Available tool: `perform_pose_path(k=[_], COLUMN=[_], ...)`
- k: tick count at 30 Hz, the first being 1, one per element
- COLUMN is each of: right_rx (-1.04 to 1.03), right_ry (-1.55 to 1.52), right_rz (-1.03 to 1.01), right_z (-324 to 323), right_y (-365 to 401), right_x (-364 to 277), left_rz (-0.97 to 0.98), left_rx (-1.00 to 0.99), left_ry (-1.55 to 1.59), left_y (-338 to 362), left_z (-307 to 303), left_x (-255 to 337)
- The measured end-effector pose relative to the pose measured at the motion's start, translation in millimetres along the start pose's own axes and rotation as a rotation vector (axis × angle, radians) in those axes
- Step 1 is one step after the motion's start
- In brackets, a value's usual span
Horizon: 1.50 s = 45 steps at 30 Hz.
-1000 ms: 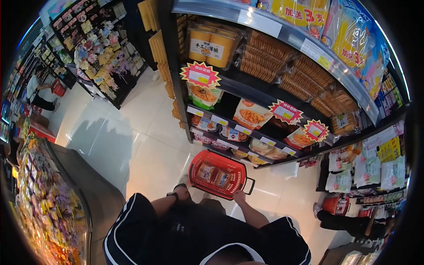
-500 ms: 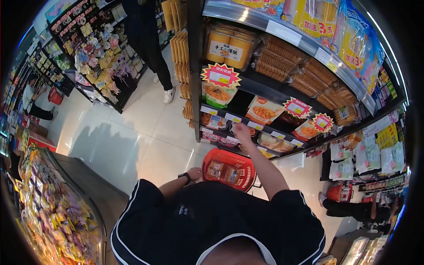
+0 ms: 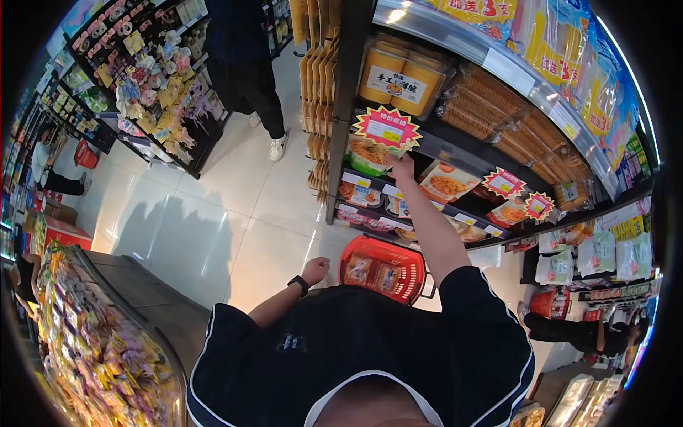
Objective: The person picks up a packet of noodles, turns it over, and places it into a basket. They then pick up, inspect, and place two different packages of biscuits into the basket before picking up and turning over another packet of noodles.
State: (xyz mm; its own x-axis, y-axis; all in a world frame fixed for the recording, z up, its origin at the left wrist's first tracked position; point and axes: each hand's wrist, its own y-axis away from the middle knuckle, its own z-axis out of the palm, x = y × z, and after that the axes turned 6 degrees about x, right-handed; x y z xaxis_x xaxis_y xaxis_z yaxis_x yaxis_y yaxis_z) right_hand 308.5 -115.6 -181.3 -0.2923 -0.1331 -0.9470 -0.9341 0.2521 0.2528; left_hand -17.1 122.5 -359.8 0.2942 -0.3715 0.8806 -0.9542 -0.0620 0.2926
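Right hand: the right hand (image 3: pixel 403 168) is stretched up on a bare forearm to the dark metal store shelf (image 3: pixel 434 148). It sits at the upper right edge of a green snack bag with a picture of noodles (image 3: pixel 368 152), just under a red starburst price tag (image 3: pixel 388 128).
Right fingers: the fingers point up against the bag's edge. It cannot be told whether they grip it.
Left hand: the left hand (image 3: pixel 315 270), with a black wristwatch (image 3: pixel 297 283) on its wrist, is low over the pale tiled floor (image 3: pixel 213 213). It is just beside the left rim of the red plastic shopping basket (image 3: pixel 380 243), seemingly not touching it.
Left fingers: curled in loosely, holding nothing.
Basket: it stands on the floor at the foot of the shelf, with two flat snack packets (image 3: pixel 359 269) lying inside.
Bag: it stands on the second board from the top, at the left end, below the yellow tubs.
Change: a second ago both hands were down at the basket. Half a second ago the right hand had reached the lower, labelled board, and now it is a board higher. The left hand, then at the rim, has drawn slightly away.
Nearby: a person in dark trousers and white shoes (image 3: pixel 249 78) stands in the aisle, more in view than before.
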Motion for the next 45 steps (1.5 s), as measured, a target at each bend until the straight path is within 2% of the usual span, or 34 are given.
perform_pose_path(k=[2,3,6,7,9,11,14,15,18,20,22,24,30,35,40,45], right_rx=[0.013,0.109,0.297,0.327,0.323,0.305,0.254,0.272,0.14,0.059,-0.025,-0.113,-0.318,-0.385,-0.407,-0.372], right_ry=[-0.089,-0.119,0.167,0.171,0.101,0.033,0.049,0.159,0.14,0.087,-0.069,-0.136,-0.503,-0.582,-0.613,-0.663], right_rz=[0.035,-0.035,-0.312,-0.414,-0.448,-0.434,-0.543,-0.579,-0.536,-0.36,-0.248,-0.231,-0.16,-0.031,-0.035,-0.062], right_z=[0.3,3.2,1.6,-3.4,-13.1,-25.7,-48.1,-56.0,-82.1,-97.7,-109.9,-122.2,-158.9,-178.3,-190.3,-202.4], right_y=[-18.6,-11.0,-58.6,-39.6,-18.6,5.7,45.0,55.6,108.9,138.9,168.7,191.1,233.8,267.9,262.0,275.8], right_x=[11.7,7.9,57.8,46.4,38.5,27.1,15.9,15.6,-11.2,-30.3,-51.7,-75.4,-120.6,-121.0,-95.9,-108.0], left_rz=[0.129,0.194,0.174,0.186,0.214,0.242,0.351,0.398,0.551,0.611,0.518,0.273,0.228,0.097,0.014,0.019], left_rx=[-0.011,-0.018,-0.031,-0.015,0.013,0.058,0.192,0.25,0.346,0.245,0.054,-0.215,-0.118,-0.11,-0.1,-0.096], left_ry=[0.019,0.026,0.123,0.175,0.277,0.217,0.232,0.254,0.22,0.308,0.366,0.384,0.706,0.874,0.939,0.942], left_y=[-9.5,-13.4,-22.2,-26.9,-37.5,-49.1,-64.1,-67.3,-66.7,-64.2,-47.7,-18.9,38.6,70.2,83.8,90.2], left_z=[-1.2,-3.9,-15.7,-17.1,-21.1,-30.0,-36.2,-37.9,-46.2,-48.1,-54.6,-68.6,-67.2,-71.0,-61.1,-50.0], left_x=[23.5,37.7,84.9,93.3,110.4,133.4,170.4,183.9,227.0,248.2,270.5,296.4,348.3,390.6,399.9,401.8])
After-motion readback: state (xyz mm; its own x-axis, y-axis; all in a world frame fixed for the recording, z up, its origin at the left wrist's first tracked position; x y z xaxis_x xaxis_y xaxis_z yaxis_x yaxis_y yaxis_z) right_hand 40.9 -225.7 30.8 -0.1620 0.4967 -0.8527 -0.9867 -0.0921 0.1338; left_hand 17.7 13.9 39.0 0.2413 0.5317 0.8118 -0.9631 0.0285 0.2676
